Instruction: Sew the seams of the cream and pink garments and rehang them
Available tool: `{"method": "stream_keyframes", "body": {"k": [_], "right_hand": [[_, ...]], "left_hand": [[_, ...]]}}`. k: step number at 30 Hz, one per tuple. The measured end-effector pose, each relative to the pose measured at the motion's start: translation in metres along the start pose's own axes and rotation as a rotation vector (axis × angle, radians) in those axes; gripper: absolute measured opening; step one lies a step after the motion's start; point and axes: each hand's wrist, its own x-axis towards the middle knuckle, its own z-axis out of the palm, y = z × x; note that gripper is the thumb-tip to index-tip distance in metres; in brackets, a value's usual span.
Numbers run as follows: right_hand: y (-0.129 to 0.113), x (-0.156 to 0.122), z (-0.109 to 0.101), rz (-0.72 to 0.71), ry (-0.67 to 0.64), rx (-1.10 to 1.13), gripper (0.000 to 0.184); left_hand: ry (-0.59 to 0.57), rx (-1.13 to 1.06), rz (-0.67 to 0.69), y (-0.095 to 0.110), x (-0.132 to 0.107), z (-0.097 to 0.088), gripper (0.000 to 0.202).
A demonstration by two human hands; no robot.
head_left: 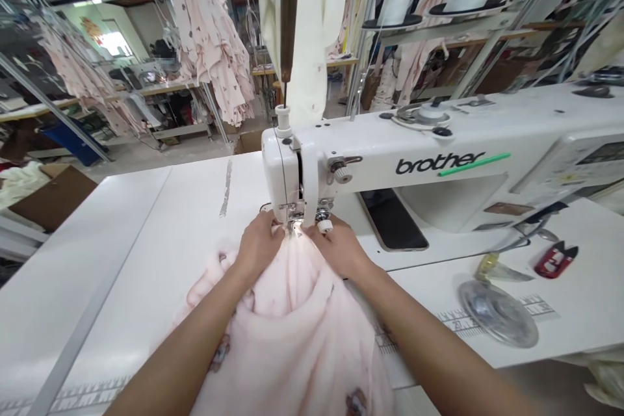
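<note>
two hands at the needle of a white sewing machine (439, 156): left hand (257, 248) and right hand (340, 248) pinched on pink fleece garment (292, 331) on the table (146, 221), best fed flat, evenly, fingertips clear.

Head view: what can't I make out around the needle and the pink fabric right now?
- Needle tip: hidden behind the left hand and right hand.
- Pink fleece garment: lower part cut off by the bottom edge.
- Sewing machine control panel: cut by the right edge, too blurred to read.
- Ruler markings on the table: too small.
</note>
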Motion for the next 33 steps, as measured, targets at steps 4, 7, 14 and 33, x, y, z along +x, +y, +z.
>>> {"method": "stream_keyframes", "body": {"k": [4, 7, 14, 33], "right_hand": [[0.006, 0.000, -0.006, -0.007, 0.025, 0.100, 0.035], [0.008, 0.003, -0.005, 0.007, 0.030, 0.128, 0.031], [0.009, 0.002, -0.004, 0.029, 0.027, 0.180, 0.025], [0.002, -0.001, -0.012, 0.035, -0.138, 0.178, 0.022]], "left_hand": [[0.006, -0.047, 0.010, -0.002, 0.002, 0.001, 0.023], [0.011, -0.068, 0.001, -0.003, 0.002, 0.002, 0.021], [-0.016, -0.102, -0.016, -0.004, 0.001, 0.002, 0.023], [-0.115, -0.065, -0.043, 0.003, -0.008, -0.010, 0.025]]}}
